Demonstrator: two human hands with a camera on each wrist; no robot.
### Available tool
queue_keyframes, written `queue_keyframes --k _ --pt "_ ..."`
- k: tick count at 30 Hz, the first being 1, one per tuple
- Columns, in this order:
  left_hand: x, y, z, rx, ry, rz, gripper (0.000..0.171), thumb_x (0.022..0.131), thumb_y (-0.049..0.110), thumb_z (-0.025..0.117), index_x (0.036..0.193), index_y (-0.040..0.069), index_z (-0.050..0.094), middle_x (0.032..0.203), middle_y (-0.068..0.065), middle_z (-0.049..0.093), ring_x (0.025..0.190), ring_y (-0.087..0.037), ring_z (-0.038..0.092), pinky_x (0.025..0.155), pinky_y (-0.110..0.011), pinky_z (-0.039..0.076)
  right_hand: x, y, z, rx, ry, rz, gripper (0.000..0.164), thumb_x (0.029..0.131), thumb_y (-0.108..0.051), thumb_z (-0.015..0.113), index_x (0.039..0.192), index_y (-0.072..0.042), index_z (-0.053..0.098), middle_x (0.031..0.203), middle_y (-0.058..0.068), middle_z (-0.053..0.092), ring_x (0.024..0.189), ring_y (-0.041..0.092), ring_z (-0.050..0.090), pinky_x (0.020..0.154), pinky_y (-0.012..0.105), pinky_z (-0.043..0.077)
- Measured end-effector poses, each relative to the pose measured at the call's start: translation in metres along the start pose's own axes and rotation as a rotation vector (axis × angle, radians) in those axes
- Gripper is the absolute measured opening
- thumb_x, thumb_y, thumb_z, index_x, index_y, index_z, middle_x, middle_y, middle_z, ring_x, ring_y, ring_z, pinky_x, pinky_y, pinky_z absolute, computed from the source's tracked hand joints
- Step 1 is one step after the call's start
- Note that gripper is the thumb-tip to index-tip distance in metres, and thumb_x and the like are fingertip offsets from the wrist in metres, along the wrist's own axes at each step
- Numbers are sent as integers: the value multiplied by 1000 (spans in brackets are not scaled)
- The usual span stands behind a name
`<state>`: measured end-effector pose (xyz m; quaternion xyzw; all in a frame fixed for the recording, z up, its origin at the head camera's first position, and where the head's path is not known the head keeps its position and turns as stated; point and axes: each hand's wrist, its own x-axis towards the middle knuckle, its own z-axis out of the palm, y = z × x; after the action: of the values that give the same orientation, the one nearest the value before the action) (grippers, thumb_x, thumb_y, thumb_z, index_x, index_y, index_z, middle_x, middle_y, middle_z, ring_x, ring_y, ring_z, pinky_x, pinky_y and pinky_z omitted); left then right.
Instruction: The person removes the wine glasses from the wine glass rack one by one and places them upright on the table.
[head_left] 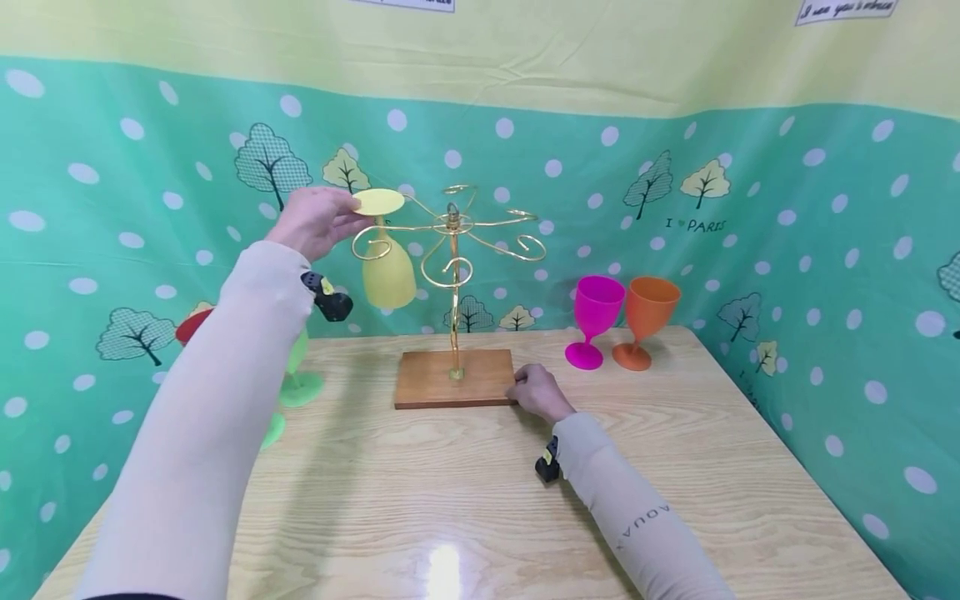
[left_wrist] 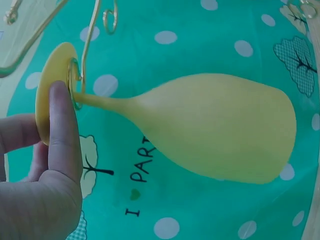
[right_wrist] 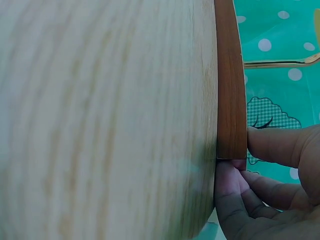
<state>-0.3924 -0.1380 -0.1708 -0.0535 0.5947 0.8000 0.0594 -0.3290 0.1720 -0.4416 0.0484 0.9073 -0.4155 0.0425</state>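
Observation:
My left hand (head_left: 318,218) pinches the round foot of a yellow plastic goblet (head_left: 388,275), which hangs upside down with its bowl below. In the left wrist view the goblet's (left_wrist: 220,125) stem sits within a curled gold hook (left_wrist: 84,60), just under the foot. That hook is one of several arms on a gold wire glass rack (head_left: 454,308) with a wooden base (head_left: 427,382). Low at the right, my right hand (head_left: 542,392) grips the base's near corner. The right wrist view has the thumb on the base's (right_wrist: 231,90) top edge and fingers against its end.
Magenta (head_left: 598,302) and orange (head_left: 651,307) goblets stand upright at the back right of the wooden table (head_left: 465,492). Green goblets (head_left: 302,388) and a red one (head_left: 193,323) are partly hidden behind my left forearm. A patterned green cloth (head_left: 555,242) hangs behind.

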Motion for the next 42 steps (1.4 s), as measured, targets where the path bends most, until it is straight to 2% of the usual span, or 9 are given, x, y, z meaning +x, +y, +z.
queue_keyframes --k 5,11,21,27,33,42 --pt "0 4 4 -103 2 -41 57 90 -8 56 143 8 40 141 -11 44 119 -22 55 86 -25 52 -1 0 0 3 -6 10 42 87 -14 68 123 3 57 104 12 59 90 23 55 80 37 49" --pt "-2 10 11 -173 27 -66 56 90 -6 58 142 9 42 135 -11 50 118 -21 56 85 -25 52 -1 0 0 10 -12 22 41 87 -15 68 123 2 56 103 11 59 89 23 56 77 35 49" --pt "-6 20 24 -62 92 -52 54 92 -3 57 141 11 44 136 -7 49 113 -17 60 82 -21 53 1 -2 0 0 -19 21 39 87 -15 67 121 2 57 101 11 59 87 23 55 77 35 48" --pt "-8 20 27 -73 68 -15 54 91 -7 56 141 11 45 140 -5 45 115 -20 58 83 -23 53 0 -4 -1 -1 -21 -12 41 86 -13 68 122 4 57 102 11 59 88 23 54 78 36 48" --pt "-12 18 30 -57 40 6 57 90 -9 57 142 9 43 139 -9 46 114 -21 58 83 -24 53 -2 -6 -2 -7 -27 -6 41 87 -14 67 122 4 57 101 11 59 86 23 55 76 35 48" --pt "-22 4 33 -31 -19 52 50 91 -10 54 139 1 45 136 -12 48 117 -25 56 86 -27 53 -5 3 -5 0 -18 -13 41 85 -12 68 121 5 57 104 13 59 90 24 54 81 38 48"
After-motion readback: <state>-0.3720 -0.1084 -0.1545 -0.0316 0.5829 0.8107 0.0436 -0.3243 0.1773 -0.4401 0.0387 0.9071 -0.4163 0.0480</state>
